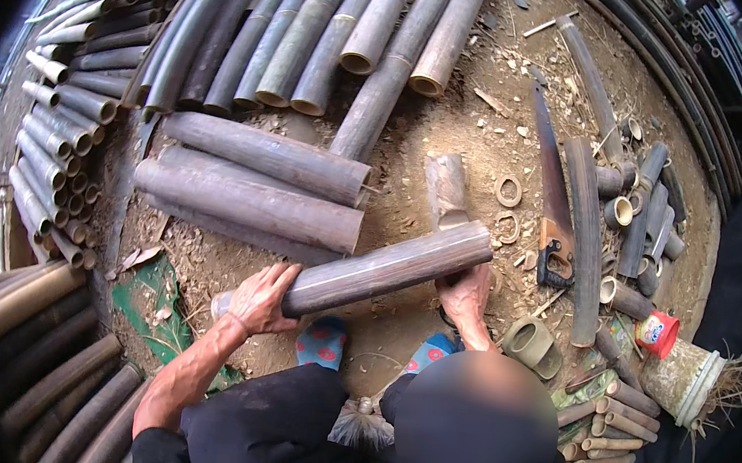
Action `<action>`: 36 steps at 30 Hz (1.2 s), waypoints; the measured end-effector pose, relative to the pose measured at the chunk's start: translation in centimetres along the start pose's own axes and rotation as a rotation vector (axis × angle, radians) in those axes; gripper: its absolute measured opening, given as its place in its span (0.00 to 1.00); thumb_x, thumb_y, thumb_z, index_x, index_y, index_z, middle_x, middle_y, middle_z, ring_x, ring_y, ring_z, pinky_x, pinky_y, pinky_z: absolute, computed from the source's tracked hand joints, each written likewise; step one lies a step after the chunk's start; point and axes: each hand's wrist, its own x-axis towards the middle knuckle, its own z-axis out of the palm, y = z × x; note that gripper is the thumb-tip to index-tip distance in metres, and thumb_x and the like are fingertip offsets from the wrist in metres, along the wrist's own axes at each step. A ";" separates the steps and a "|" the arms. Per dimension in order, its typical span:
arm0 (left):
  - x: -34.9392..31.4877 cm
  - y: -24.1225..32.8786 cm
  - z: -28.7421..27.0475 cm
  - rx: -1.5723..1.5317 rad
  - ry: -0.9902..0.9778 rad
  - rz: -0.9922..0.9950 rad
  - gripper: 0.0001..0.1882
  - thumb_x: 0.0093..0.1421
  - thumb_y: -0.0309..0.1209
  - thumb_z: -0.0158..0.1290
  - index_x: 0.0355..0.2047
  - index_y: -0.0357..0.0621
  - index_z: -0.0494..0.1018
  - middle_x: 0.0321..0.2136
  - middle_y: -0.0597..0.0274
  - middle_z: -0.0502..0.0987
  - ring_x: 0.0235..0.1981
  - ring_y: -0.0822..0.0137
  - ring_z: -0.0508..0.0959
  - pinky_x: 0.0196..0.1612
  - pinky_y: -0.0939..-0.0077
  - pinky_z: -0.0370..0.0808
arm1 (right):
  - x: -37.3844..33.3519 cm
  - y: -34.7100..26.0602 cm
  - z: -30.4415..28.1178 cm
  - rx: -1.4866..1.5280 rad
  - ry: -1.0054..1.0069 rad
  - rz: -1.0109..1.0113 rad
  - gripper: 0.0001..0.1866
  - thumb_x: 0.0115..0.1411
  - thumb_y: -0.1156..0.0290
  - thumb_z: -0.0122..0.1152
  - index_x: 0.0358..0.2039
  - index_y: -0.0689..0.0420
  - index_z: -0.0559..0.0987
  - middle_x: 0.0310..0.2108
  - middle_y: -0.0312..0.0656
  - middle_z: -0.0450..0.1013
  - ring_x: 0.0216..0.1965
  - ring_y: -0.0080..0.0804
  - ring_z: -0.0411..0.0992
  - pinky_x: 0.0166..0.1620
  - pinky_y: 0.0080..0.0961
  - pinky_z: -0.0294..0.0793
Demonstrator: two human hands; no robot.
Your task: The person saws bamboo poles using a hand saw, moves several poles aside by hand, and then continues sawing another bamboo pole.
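A thick, dark bamboo section [381,269] is held at a slant across my lap, its right end farther away than its left. My left hand [262,301] wraps over the left end. Under the right end, my right hand [467,298] grips from below, with most of its fingers hidden by the tube. Just beyond the right end, a shorter, pale bamboo piece [445,185] lies on the dirt. Two cut bamboo rings [508,190] are to its right. Farther right rests a handsaw [551,174] with a wood and black handle.
Several cut bamboo tubes [247,203] lie ahead on the left. Long poles [301,39] fill the back, and stacked tubes [46,143] line the left. At right are bamboo offcuts [634,223], a red tub [657,334], a sandal [534,346] and a white bucket [681,382].
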 end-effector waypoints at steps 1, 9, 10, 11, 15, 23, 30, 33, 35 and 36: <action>0.1 0.3 -0.1 -0.020 -0.030 -0.025 0.49 0.34 0.40 0.67 0.59 0.44 0.62 0.48 0.48 0.68 0.47 0.46 0.74 0.49 0.56 0.74 | -1.0 0.0 0.0 -0.053 0.007 0.018 0.46 0.42 0.61 0.72 0.59 0.65 0.61 0.53 0.58 0.64 0.55 0.57 0.61 0.55 0.49 0.65; 1.3 0.9 2.0 0.087 -0.101 -0.078 0.51 0.35 0.38 0.65 0.63 0.43 0.58 0.52 0.45 0.68 0.56 0.48 0.70 0.59 0.54 0.65 | -13.1 1.9 -3.9 -0.371 -0.080 0.095 0.45 0.47 0.58 0.66 0.63 0.62 0.59 0.63 0.58 0.55 0.62 0.59 0.54 0.62 0.53 0.57; 1.1 0.8 3.4 0.116 -0.003 -0.064 0.52 0.36 0.37 0.64 0.63 0.42 0.57 0.54 0.45 0.67 0.57 0.49 0.68 0.61 0.53 0.62 | -14.6 2.8 -4.4 -0.394 -0.116 0.019 0.45 0.47 0.59 0.66 0.64 0.60 0.59 0.64 0.57 0.52 0.63 0.60 0.52 0.62 0.53 0.56; 0.9 0.9 4.9 0.147 0.096 -0.053 0.52 0.36 0.35 0.63 0.64 0.40 0.55 0.56 0.45 0.66 0.59 0.49 0.66 0.63 0.51 0.60 | -15.6 3.8 -4.9 -0.418 -0.153 -0.061 0.46 0.47 0.59 0.66 0.65 0.59 0.58 0.66 0.57 0.49 0.64 0.61 0.50 0.63 0.52 0.55; 0.5 3.0 7.5 0.342 0.395 -0.193 0.52 0.34 0.33 0.66 0.63 0.40 0.58 0.57 0.50 0.64 0.61 0.49 0.62 0.64 0.51 0.57 | -14.5 4.0 -6.4 -0.367 -0.305 -0.006 0.45 0.45 0.62 0.66 0.64 0.57 0.60 0.68 0.57 0.46 0.65 0.61 0.49 0.64 0.51 0.54; 0.4 -0.5 3.3 0.072 0.133 -0.039 0.41 0.35 0.41 0.69 0.53 0.51 0.71 0.48 0.56 0.71 0.54 0.50 0.67 0.56 0.54 0.67 | -4.9 -14.5 -3.4 -0.153 0.063 -0.757 0.38 0.46 0.69 0.69 0.59 0.60 0.67 0.53 0.50 0.65 0.55 0.49 0.62 0.60 0.42 0.62; 1.8 -0.7 5.5 -0.020 0.198 0.060 0.42 0.44 0.44 0.66 0.58 0.41 0.63 0.52 0.51 0.70 0.56 0.50 0.69 0.63 0.54 0.60 | 3.9 -22.8 4.7 -0.563 -0.089 -0.780 0.49 0.36 0.59 0.77 0.60 0.58 0.65 0.49 0.47 0.64 0.50 0.45 0.64 0.53 0.40 0.67; -2.0 -2.0 8.6 0.388 0.501 -0.100 0.34 0.46 0.34 0.59 0.55 0.45 0.66 0.52 0.53 0.68 0.56 0.54 0.68 0.64 0.53 0.58 | 3.4 -24.6 3.9 -0.557 -0.229 -0.698 0.44 0.32 0.61 0.77 0.51 0.59 0.70 0.45 0.48 0.65 0.49 0.47 0.65 0.49 0.41 0.71; -3.0 -3.4 8.6 0.377 0.604 -0.070 0.27 0.48 0.31 0.56 0.51 0.46 0.69 0.46 0.53 0.72 0.51 0.54 0.72 0.59 0.54 0.64 | 2.9 -23.8 0.9 -0.494 -0.248 -0.677 0.39 0.32 0.63 0.75 0.48 0.59 0.71 0.44 0.47 0.65 0.48 0.48 0.65 0.49 0.43 0.72; -2.8 -4.0 8.2 0.229 0.536 -0.018 0.28 0.46 0.34 0.59 0.50 0.46 0.70 0.44 0.53 0.74 0.49 0.53 0.74 0.55 0.53 0.67 | 2.9 -22.5 -0.9 -0.443 -0.208 -0.698 0.38 0.32 0.63 0.74 0.47 0.58 0.72 0.44 0.47 0.65 0.48 0.48 0.65 0.49 0.43 0.73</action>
